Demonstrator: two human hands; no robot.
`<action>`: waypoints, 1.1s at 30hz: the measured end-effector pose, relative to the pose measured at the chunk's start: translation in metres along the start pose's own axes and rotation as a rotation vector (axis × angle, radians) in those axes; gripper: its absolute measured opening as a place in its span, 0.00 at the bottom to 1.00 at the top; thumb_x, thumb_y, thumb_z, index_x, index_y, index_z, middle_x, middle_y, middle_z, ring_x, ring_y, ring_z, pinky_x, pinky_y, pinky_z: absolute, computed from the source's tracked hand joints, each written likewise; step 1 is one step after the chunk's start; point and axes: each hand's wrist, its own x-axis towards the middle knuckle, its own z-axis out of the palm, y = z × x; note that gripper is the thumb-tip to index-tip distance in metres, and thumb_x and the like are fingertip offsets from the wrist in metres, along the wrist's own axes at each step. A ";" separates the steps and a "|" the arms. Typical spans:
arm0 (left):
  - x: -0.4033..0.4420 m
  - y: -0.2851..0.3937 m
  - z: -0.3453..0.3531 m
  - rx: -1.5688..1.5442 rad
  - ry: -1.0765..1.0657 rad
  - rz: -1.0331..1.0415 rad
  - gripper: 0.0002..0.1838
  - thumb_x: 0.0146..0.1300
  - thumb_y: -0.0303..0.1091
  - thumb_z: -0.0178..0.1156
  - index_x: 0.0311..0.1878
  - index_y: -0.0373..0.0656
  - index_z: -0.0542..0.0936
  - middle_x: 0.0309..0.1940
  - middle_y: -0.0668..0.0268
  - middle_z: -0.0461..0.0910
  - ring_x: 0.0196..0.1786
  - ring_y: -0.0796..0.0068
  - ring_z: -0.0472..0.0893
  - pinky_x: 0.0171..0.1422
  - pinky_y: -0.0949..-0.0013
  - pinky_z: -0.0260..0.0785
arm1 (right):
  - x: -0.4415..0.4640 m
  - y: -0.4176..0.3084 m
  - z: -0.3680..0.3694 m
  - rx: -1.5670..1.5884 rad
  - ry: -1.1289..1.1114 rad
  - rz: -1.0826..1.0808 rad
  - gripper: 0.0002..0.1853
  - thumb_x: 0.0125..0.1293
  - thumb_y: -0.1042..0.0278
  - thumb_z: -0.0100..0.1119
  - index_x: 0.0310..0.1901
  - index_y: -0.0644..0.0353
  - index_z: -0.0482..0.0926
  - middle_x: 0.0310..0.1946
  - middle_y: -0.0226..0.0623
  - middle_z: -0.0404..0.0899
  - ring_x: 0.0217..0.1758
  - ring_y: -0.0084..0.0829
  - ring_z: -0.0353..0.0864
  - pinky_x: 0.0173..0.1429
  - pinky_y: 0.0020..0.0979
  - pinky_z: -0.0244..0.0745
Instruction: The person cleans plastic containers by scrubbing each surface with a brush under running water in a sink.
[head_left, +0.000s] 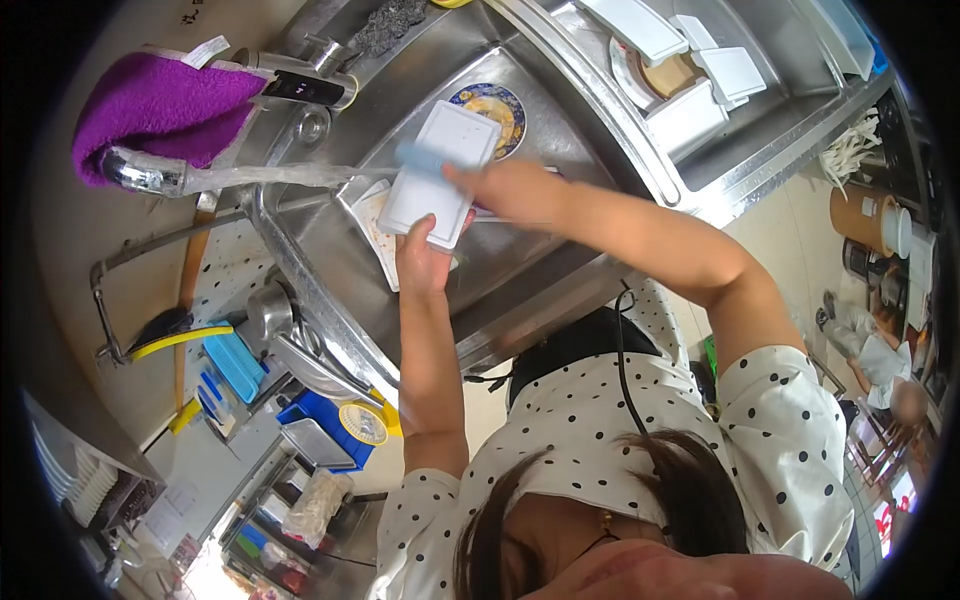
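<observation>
My left hand (424, 262) grips the near end of a white rectangular dish (432, 205), its thumb over the flat face. Over the dish, my right hand (510, 190), smeared by motion, holds what looks like a blue sponge (420, 158) against its surface. Water from the tap (150, 172) runs toward the dish's left side. Below the dish, partly hidden, lies a soiled white dish (375, 232) in the steel sink (560, 130). A round plate with a blue and yellow patterned rim (512, 108) rests behind, food residue on it.
In the right basin stand several white dishes (690, 120) with a brown round piece. A purple towel (165, 105) hangs beside a mixer with a display (305, 88). Steel wool (390, 25) sits on the back ledge. Pans (275, 310) stand at left; a seated person (880, 350) is far right.
</observation>
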 end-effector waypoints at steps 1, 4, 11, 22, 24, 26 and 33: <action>0.001 -0.001 -0.004 -0.035 0.006 -0.020 0.35 0.52 0.20 0.45 0.68 0.39 0.55 0.63 0.51 0.63 0.66 0.47 0.64 0.62 0.34 0.62 | -0.005 -0.030 -0.027 0.074 -0.183 0.022 0.23 0.67 0.65 0.44 0.64 0.57 0.63 0.32 0.48 0.81 0.34 0.45 0.82 0.36 0.43 0.77; -0.007 0.001 0.002 -0.015 0.012 -0.006 0.36 0.52 0.19 0.45 0.68 0.39 0.54 0.62 0.51 0.64 0.64 0.47 0.66 0.62 0.34 0.63 | 0.008 0.014 -0.028 0.204 -0.120 0.304 0.22 0.68 0.65 0.46 0.64 0.47 0.66 0.36 0.51 0.80 0.37 0.49 0.80 0.43 0.43 0.74; -0.006 0.004 0.002 -0.020 -0.011 -0.019 0.37 0.49 0.18 0.44 0.68 0.40 0.55 0.61 0.51 0.64 0.63 0.47 0.67 0.60 0.39 0.67 | 0.008 0.014 -0.026 0.316 -0.066 0.289 0.20 0.69 0.64 0.46 0.62 0.46 0.69 0.40 0.48 0.80 0.37 0.48 0.81 0.45 0.40 0.76; -0.010 0.005 0.017 0.023 -0.016 -0.003 0.38 0.49 0.18 0.43 0.69 0.39 0.55 0.62 0.51 0.64 0.63 0.46 0.67 0.61 0.37 0.66 | 0.004 -0.006 -0.014 0.387 -0.042 0.109 0.21 0.69 0.64 0.48 0.63 0.49 0.68 0.48 0.51 0.78 0.48 0.44 0.80 0.52 0.35 0.73; -0.011 0.003 0.010 -0.023 -0.005 -0.037 0.38 0.49 0.18 0.43 0.69 0.39 0.55 0.62 0.51 0.64 0.63 0.47 0.67 0.61 0.37 0.66 | 0.002 -0.007 -0.016 0.469 0.047 0.188 0.21 0.68 0.65 0.49 0.63 0.54 0.68 0.47 0.51 0.78 0.47 0.45 0.80 0.50 0.34 0.74; -0.014 0.005 0.016 0.026 -0.033 -0.003 0.37 0.49 0.18 0.43 0.68 0.39 0.55 0.62 0.52 0.64 0.63 0.47 0.67 0.62 0.37 0.65 | 0.013 0.005 -0.053 0.685 -0.053 0.485 0.22 0.68 0.65 0.49 0.63 0.55 0.68 0.48 0.52 0.78 0.48 0.45 0.80 0.52 0.33 0.73; -0.020 0.001 0.016 0.005 -0.014 -0.034 0.38 0.48 0.19 0.44 0.68 0.39 0.55 0.62 0.52 0.64 0.63 0.48 0.67 0.61 0.38 0.66 | 0.016 -0.002 -0.041 0.451 -0.122 0.370 0.22 0.70 0.63 0.42 0.64 0.48 0.66 0.41 0.48 0.80 0.41 0.42 0.82 0.50 0.38 0.74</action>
